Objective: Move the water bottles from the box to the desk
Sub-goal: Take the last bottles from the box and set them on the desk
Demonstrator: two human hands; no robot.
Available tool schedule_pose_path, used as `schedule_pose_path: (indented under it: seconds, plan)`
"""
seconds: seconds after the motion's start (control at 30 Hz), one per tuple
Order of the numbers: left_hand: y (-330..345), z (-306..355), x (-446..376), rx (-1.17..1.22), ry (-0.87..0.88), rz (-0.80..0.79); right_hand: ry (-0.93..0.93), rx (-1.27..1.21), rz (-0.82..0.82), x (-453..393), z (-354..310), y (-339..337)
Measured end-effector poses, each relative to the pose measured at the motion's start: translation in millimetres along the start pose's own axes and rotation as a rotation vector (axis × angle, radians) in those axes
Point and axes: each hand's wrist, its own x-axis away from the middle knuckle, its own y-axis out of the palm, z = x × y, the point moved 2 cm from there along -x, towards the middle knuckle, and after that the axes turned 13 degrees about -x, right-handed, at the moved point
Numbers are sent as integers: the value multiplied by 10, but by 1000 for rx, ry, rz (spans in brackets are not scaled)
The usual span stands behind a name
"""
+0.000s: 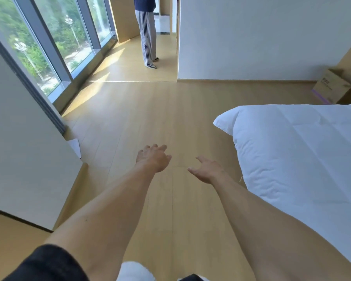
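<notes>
A brown cardboard box (332,86) with open flaps stands on the floor at the far right, beside the wall and behind the bed corner. Its inside is hidden, so no water bottles show. No desk is in view. Both my arms stretch forward over the wooden floor. My left hand (153,158) hangs with loosely curled fingers and holds nothing. My right hand (208,169) is relaxed with fingers spread, also holding nothing. Both hands are far from the box.
A bed with a white duvet (302,155) fills the right side. A white partition wall (24,142) stands at the left, and tall windows (49,41) run beyond it. Another person (147,37) stands in the passage ahead. Wooden floor (150,110) lies between.
</notes>
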Motion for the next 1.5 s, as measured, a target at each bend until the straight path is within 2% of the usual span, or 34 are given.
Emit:
schedule_pose_path:
  seconds: [0.33,0.63,0.83,1.17,1.5]
  plan:
    - [-392,152,-1981,-14,110,19,99,-14,74,-1667,-143,-619]
    - [-1178,-76,-3937,-20,191,25,157,24,120,-3390,-842,-1292]
    - [-1518,-31,-4917,-41,229,34,182,-14,134,-4243,-1096,-1672]
    - [-2031,356,-6676,-61,218,38,170,-21,120,-5952,-1106,-2401]
    - [-2930,1046,-8542,-89,160,16,122,-48,89,-7845,-1134,-3668]
